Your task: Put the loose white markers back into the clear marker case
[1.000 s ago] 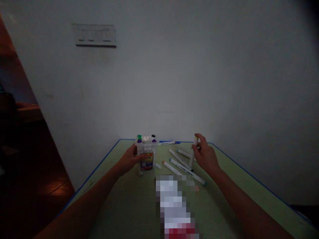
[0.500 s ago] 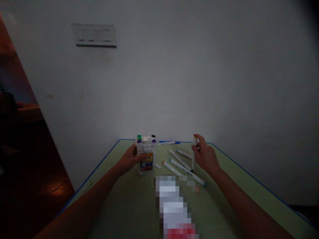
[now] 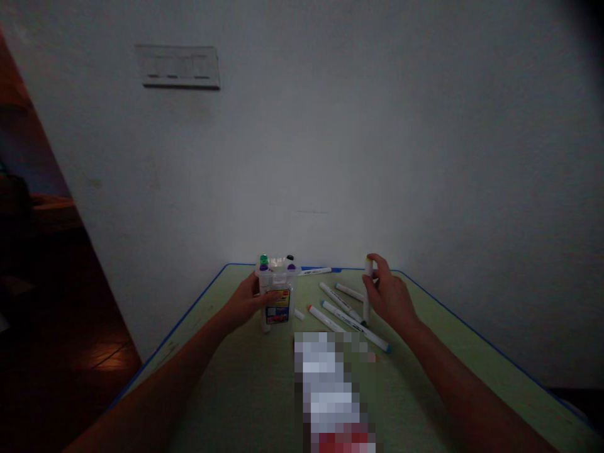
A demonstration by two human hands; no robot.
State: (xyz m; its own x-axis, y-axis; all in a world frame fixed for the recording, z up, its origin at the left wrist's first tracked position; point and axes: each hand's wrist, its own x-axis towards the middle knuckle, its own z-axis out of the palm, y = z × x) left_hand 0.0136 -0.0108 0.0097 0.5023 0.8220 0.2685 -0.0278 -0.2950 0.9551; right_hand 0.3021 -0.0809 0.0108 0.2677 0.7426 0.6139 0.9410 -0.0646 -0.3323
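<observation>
My left hand (image 3: 246,302) is closed around the left side of a clear plastic marker box (image 3: 282,283), its thumb across the label on the front. Green, purple and black caps show at the top corners of the box. In my right hand (image 3: 389,292) a white marker (image 3: 368,270) with a yellowish top end is pinched upright between thumb and fingers. Beside that hand lie several white markers, among them a blue-tipped marker (image 3: 353,324), an orange-tipped marker (image 3: 325,318) and a dark-ended marker (image 3: 342,302).
The green table (image 3: 226,390) has a blue edge and stands against a grey wall (image 3: 306,157). A pixelated pale and red patch (image 3: 330,390) covers something at the front middle. One marker (image 3: 316,272) lies at the back edge. A switch plate (image 3: 179,67) is on the wall.
</observation>
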